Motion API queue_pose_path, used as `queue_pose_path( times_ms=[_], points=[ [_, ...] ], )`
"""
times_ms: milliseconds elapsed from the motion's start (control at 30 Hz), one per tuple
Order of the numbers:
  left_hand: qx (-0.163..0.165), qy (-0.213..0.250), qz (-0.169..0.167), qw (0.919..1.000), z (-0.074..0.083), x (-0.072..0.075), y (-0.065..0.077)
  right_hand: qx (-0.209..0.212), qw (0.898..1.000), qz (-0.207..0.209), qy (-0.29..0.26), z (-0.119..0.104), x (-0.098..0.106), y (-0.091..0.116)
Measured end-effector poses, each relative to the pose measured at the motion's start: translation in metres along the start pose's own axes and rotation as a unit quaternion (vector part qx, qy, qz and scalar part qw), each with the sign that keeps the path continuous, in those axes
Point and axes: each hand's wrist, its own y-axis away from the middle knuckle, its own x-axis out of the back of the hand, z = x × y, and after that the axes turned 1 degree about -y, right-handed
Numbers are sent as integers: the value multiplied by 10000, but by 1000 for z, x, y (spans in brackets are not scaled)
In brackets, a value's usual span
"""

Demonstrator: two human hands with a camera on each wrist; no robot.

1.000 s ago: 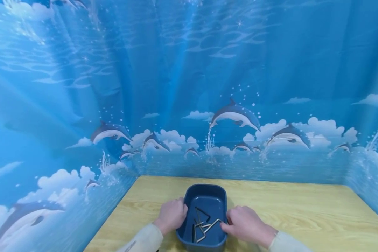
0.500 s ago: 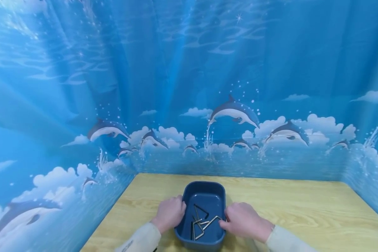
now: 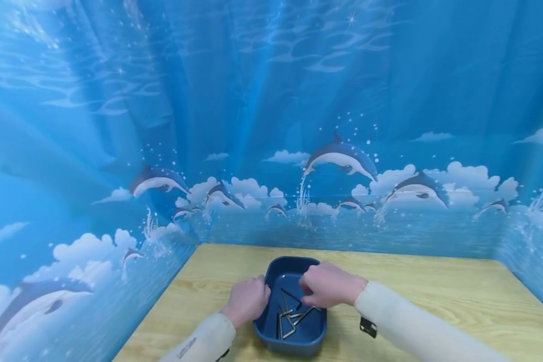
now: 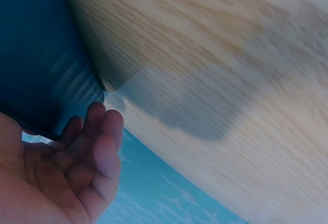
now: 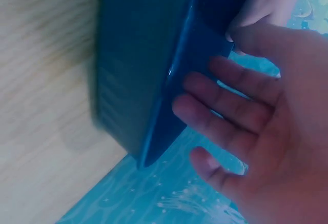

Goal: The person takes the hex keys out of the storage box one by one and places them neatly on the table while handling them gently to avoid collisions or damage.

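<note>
A dark blue rectangular bin (image 3: 294, 346) stands on the table, with several L-shaped hex keys (image 3: 289, 329) lying loosely on its floor. One black hex key (image 3: 292, 296) lies farther back than the others. My left hand (image 3: 248, 301) grips the bin's left rim; in the left wrist view its fingers (image 4: 110, 126) curl against the outer wall. Over the right side of the bin reaches my right hand (image 3: 328, 285), above the hex keys. The right wrist view shows its fingers (image 5: 220, 101) loosely bent and apart, with nothing held. Its thumb and index finger are partly hidden in the head view.
The wood-grain table (image 3: 412, 296) extends to both sides of the bin and behind it. A blue curtain (image 3: 262, 125) printed with dolphins and clouds surrounds the table at the back and sides. A small black device (image 3: 368, 327) is strapped under the right wrist.
My right hand has let go of the bin's right rim and moved up and inward over the opening. My left hand stays on the left rim. The hex keys lie about as before.
</note>
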Motion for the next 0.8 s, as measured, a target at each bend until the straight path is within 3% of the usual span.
queue_pose_path(
  times_ms=[133,533,800],
  points=[
    [10,-87,-20,10000,-1,-1,1,-40,9992,-407,24,-3,0,-14],
    [94,-65,-84,9999,1,0,-1,-785,9889,-1256,-117,2,6,-49],
    [172,-110,-180,9996,2,1,-2,-943,9831,-1569,-92,4,-3,-64]
  ],
)
